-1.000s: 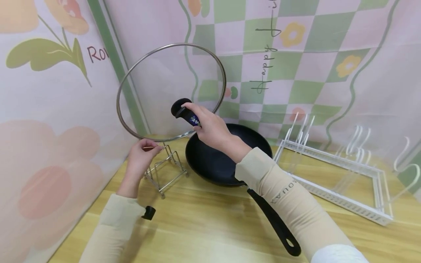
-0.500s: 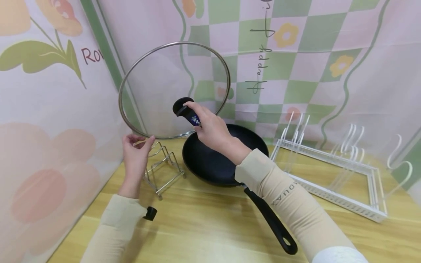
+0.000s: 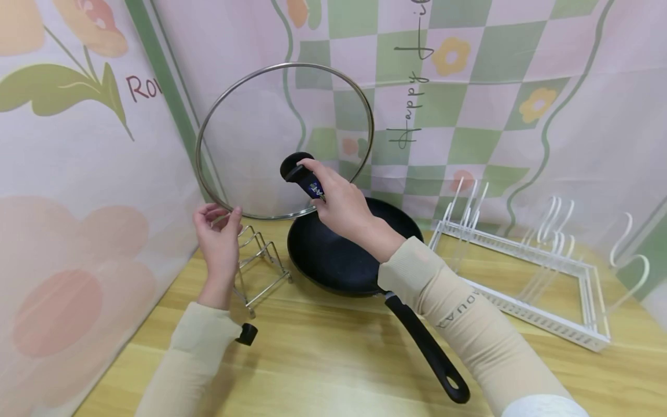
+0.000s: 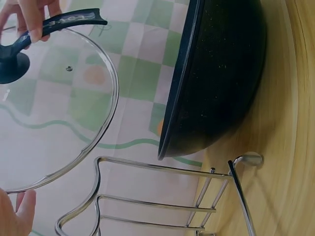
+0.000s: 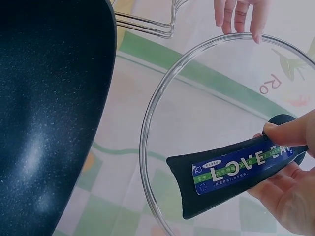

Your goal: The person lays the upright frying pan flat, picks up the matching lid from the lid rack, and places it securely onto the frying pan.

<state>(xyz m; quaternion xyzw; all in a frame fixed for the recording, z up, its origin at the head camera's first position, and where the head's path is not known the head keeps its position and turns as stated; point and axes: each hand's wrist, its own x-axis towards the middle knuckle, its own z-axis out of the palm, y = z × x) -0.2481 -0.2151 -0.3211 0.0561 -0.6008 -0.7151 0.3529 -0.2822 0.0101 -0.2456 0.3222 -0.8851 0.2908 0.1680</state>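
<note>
A round glass lid (image 3: 250, 133) with a metal rim is held upright above the table, tilted, in the head view. My right hand (image 3: 346, 202) grips its black handle (image 5: 236, 169), which bears a blue and green "LOVE" label. At the rim's lower left, my left hand (image 3: 219, 243) pinches the edge between thumb and fingers, as the right wrist view shows. Beneath the left hand stands a small metal wire rack (image 4: 157, 168) with several upright loops. The lid is apart from the rack.
A black frying pan (image 3: 333, 258) sits behind and below my right arm, its handle (image 3: 427, 347) pointing toward me. Farther right is a white rack (image 3: 537, 314) with upright prongs. Printed cloth walls (image 3: 78, 174) border the table at left and back.
The lid has moved slightly right and up in the head view, with my right hand still on the handle. My left hand has moved up, its thumb now at the rim.
</note>
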